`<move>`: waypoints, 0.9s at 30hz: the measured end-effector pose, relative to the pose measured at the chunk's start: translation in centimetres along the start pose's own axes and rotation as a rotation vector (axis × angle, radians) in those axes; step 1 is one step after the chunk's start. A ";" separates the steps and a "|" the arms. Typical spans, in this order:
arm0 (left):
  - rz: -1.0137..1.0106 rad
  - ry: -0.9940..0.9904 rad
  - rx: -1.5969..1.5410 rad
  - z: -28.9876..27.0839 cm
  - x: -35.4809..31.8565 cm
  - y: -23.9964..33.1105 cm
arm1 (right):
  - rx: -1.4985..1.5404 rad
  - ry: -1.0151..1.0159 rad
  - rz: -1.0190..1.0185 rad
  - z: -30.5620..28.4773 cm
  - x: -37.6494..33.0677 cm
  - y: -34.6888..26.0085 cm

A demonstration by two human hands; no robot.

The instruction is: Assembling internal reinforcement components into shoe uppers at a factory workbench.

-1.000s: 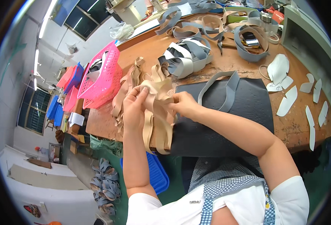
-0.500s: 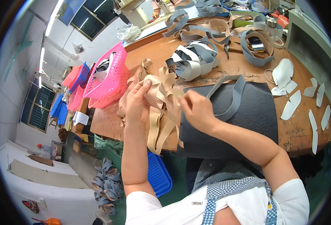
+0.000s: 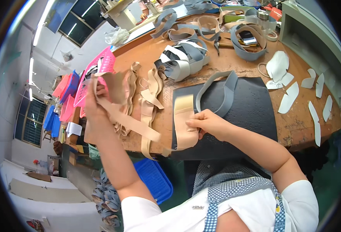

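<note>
My left hand (image 3: 94,112) is raised at the table's left end, gripping a long beige strap (image 3: 130,123) that runs down and right. My right hand (image 3: 206,123) pinches a wider beige strap piece (image 3: 185,121) lying on the black mat (image 3: 251,112). A pile of beige straps (image 3: 145,91) lies between the two hands. A grey strap loop (image 3: 220,92) rests on the mat just beyond my right hand.
A pink basket (image 3: 101,67) stands at the table's left end. Grey and white strap bundles (image 3: 182,62) lie mid-table, with more grey loops (image 3: 247,42) farther back. White cut pieces (image 3: 290,96) are scattered right. A blue crate (image 3: 155,179) sits below the wooden table (image 3: 294,127).
My hands have drawn apart: the left pulled a beige strap up and left toward the pink basket, while the right moved down onto the black mat with a wider piece.
</note>
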State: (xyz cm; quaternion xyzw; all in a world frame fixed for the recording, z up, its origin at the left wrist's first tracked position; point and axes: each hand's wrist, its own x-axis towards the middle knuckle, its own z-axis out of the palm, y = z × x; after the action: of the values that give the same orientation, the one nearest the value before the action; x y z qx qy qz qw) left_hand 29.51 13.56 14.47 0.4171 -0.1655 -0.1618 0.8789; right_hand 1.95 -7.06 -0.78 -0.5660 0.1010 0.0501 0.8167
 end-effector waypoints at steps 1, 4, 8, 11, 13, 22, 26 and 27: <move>-0.059 -0.096 0.059 -0.7 1.0 0.7 | 0.018 0.019 -0.020 -0.4 -1.5 -0.4; -0.055 -0.068 0.444 -0.5 2.4 -2.1 | 0.148 0.080 -0.129 -1.6 -4.6 -1.0; 0.570 0.175 1.809 -4.8 1.6 -6.5 | 0.018 0.184 -0.270 -1.4 -7.0 -3.1; 0.175 -0.219 1.376 5.2 -7.5 -11.5 | 0.002 0.329 -0.347 -2.9 -7.8 -2.8; -0.273 -0.409 0.996 9.5 -14.7 -12.3 | -0.006 0.362 -0.401 -2.9 -8.0 -2.7; -0.002 -0.627 0.756 9.1 -19.0 -17.5 | 0.363 0.260 -0.126 -5.5 -9.6 -1.4; 0.054 -0.657 0.922 9.4 -19.5 -18.0 | 0.307 0.108 0.015 -6.9 -12.1 -1.2; 0.096 -0.678 0.967 9.6 -19.6 -18.1 | 0.327 0.102 0.077 -6.2 -12.8 -1.3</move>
State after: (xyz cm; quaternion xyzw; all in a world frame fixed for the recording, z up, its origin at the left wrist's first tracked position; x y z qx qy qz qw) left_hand 5.28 4.49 2.89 0.6873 -0.5108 -0.1525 0.4935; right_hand -10.90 -12.87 1.12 -0.4232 0.1708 0.0351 0.8891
